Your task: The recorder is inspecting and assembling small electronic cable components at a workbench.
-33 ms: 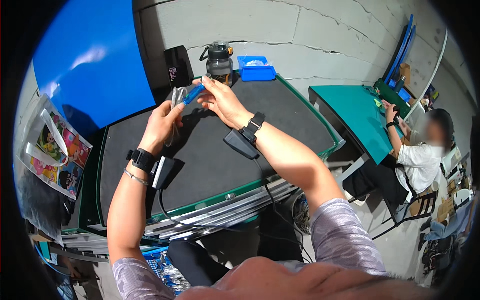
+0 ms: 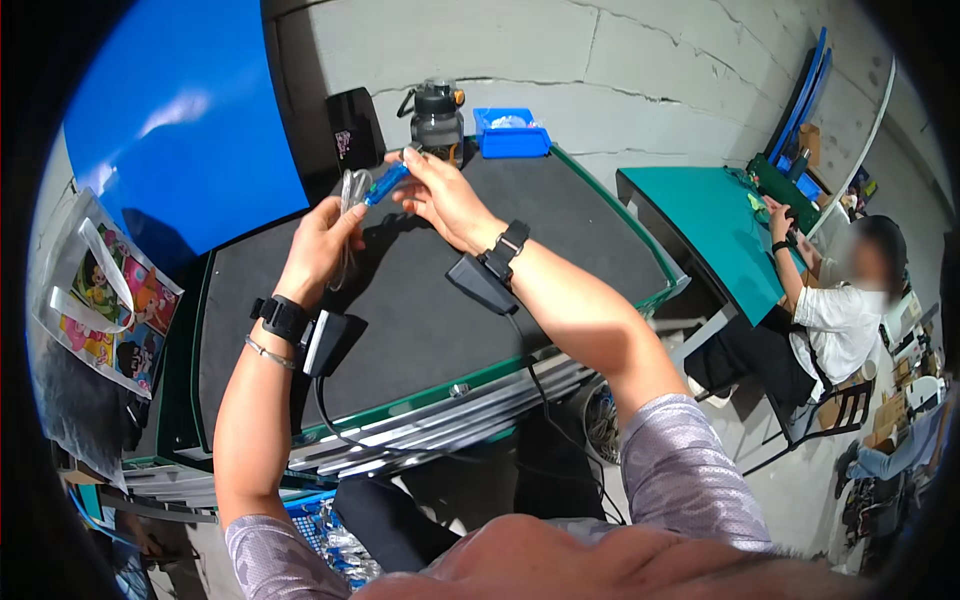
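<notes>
Both my hands are raised over the black mat of the green-edged table (image 2: 600,230). My left hand (image 2: 322,238) grips a small clear plastic bag (image 2: 350,190). My right hand (image 2: 440,195) pinches a small blue object (image 2: 385,183) at the mouth of that bag. The two hands nearly meet above the far part of the mat. Each wrist wears a black band with a small black device and a cable hanging from it.
A dark water bottle (image 2: 437,112), a blue tray (image 2: 510,132) and a black box (image 2: 355,125) stand at the table's far edge by the concrete wall. A blue board (image 2: 180,120) leans at left. Another person (image 2: 840,310) sits at a second green table (image 2: 710,225) to the right.
</notes>
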